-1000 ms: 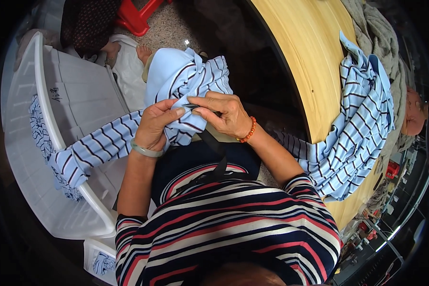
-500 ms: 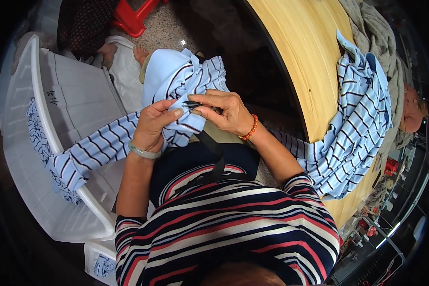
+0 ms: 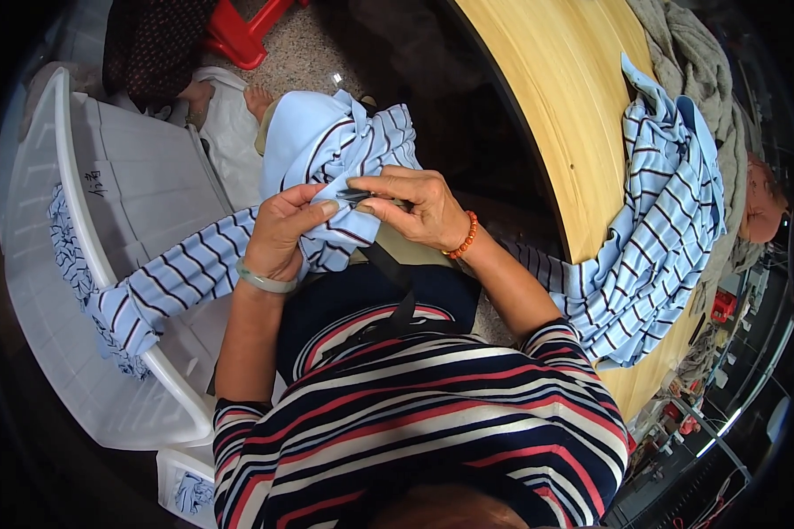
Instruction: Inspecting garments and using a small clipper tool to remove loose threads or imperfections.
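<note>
Over my lap lies a light blue garment point(image 3: 304, 145) with dark stripes, bunched up. My left hand point(image 3: 287, 231) pinches an edge of it between thumb and fingers. In my right hand point(image 3: 416, 207) is a pair of small black thread snips point(image 3: 381, 199), with the fingers closed round them. The tips of the snips meet the cloth right beside my left thumb. Where exactly the blades touch is too small to tell. A striped sleeve of the garment stretches left over the rim of a plastic bin.
The white plastic bin point(image 3: 84, 203) stands at my left, with striped cloth over its side. On the wooden table point(image 3: 560, 97) at my right lies another striped garment point(image 3: 662, 238), with grey cloth point(image 3: 688, 53) behind. A red stool point(image 3: 235, 35) and another person's bare foot point(image 3: 258, 101) are at the far left.
Almost nothing differs. The blades of the snips look closer together than half a second ago, and both hands keep their places on the cloth.
</note>
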A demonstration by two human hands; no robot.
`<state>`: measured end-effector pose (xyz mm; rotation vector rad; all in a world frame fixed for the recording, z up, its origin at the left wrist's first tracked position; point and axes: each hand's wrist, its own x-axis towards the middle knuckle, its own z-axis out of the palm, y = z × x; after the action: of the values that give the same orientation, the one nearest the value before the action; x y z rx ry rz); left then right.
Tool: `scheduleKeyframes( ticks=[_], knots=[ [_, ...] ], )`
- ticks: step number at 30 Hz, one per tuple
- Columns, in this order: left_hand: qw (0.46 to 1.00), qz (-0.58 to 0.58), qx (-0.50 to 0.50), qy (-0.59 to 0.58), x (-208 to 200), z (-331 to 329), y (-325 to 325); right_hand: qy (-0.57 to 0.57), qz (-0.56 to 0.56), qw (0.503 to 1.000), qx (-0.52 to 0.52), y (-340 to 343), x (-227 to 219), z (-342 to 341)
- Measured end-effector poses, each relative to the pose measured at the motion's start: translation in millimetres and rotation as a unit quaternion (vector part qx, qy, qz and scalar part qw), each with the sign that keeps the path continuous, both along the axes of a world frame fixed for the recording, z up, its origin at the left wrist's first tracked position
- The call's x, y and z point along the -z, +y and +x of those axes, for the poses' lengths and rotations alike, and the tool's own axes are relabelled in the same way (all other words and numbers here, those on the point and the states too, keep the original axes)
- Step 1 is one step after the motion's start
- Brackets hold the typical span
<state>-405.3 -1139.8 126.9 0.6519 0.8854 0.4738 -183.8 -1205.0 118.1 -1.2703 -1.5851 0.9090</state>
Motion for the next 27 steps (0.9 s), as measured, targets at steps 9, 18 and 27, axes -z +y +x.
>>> scheduleKeyframes(
  ticks=[9, 18, 27],
  knots=[
    [1.000, 0.002, 0.003, 0.000, -2, 2, 1, 0.002, 0.017, 1.000, 0.008, 0, 1, 1],
    [1.000, -0.003, 0.003, -0.012, 1, 3, 2, -0.003, 0.036, 0.999, -0.039, -1, 1, 6],
    [1.000, 0.010, 0.007, -0.004, 2, 3, 2, -0.031, 0.003, 0.999, -0.021, 2, -7, 6]
  ],
)
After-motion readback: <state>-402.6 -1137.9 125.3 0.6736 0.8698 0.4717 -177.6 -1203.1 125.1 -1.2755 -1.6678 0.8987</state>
